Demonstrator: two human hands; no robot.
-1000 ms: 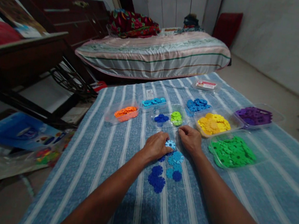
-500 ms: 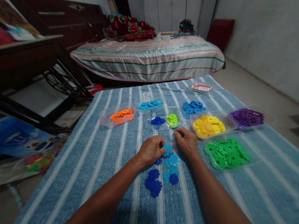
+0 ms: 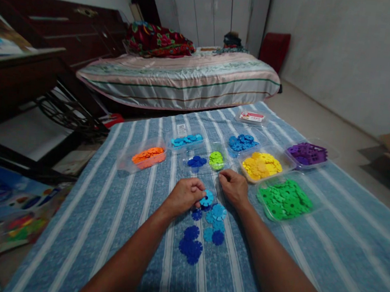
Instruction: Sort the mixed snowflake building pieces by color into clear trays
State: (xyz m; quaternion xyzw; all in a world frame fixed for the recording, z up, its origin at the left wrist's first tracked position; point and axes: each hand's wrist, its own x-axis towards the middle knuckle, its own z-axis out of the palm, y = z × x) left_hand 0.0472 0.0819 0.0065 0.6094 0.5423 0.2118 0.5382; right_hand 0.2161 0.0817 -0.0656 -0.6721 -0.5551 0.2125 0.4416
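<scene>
My left hand (image 3: 185,194) is closed in a pinch at the edge of a light blue notched disc (image 3: 206,198), a snowflake-shaped building piece. Just below that disc lie dark blue discs (image 3: 190,245) and a loose cluster of light blue discs (image 3: 216,217), with one dark blue disc (image 3: 218,237) at its lower end. My right hand (image 3: 234,187) rests on the cloth to the right, fingers curled together. Whether anything is between its fingertips cannot be seen. It is close to the small pile of lime green discs (image 3: 216,161).
Clear plastic tubs hold orange (image 3: 149,157), light blue (image 3: 186,140), dark blue (image 3: 197,161), mid-blue (image 3: 243,142), yellow (image 3: 261,166), purple (image 3: 307,154) and green discs (image 3: 285,199). A labelled clear package (image 3: 251,117) lies at the back of the striped cloth (image 3: 130,232). Beyond stands a bed (image 3: 187,87).
The view has turned slightly right, so everything sits further left. My left hand's fingers have shifted, and the light blue disc by them shows more fully. The right hand looks nearly unchanged.
</scene>
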